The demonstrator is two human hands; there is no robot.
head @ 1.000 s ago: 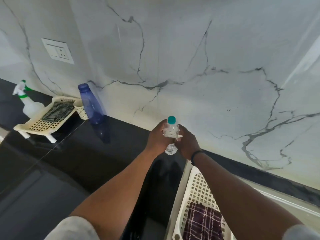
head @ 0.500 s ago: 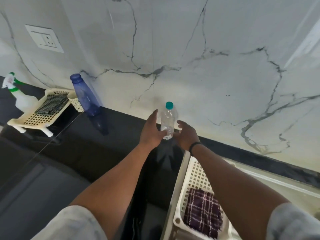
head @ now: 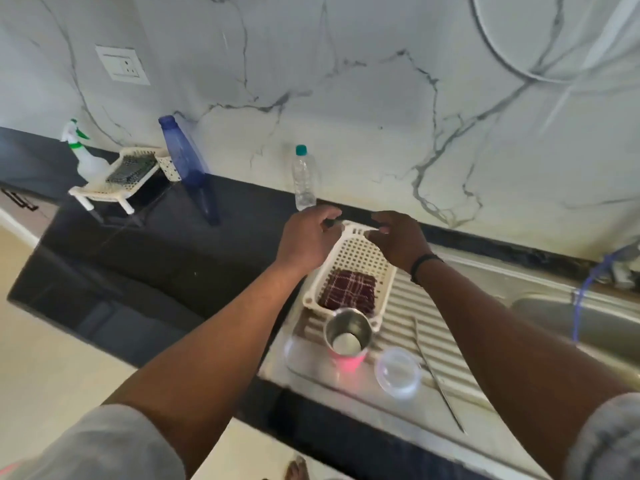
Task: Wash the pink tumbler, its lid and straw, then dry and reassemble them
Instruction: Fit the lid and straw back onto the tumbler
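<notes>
While hovering over the far rim of the cream perforated plastic basket point(head: 360, 252), left hand point(head: 306, 239) and right hand point(head: 398, 239) loosely curled, grasping nothing; pink steel-lined tumbler point(head: 347, 339) upright on the steel draining board point(head: 446, 348), clear round lid point(head: 398, 372) beside.

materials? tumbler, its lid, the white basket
Tumbler: looks like brushed steel inside, shiny grey wall; pink glossy outer, coating or plastic unclear.
Lid: clear plastic, see-through, slightly frosted.
White basket: moulded plastic by its perforated grid, matte cream.
</notes>
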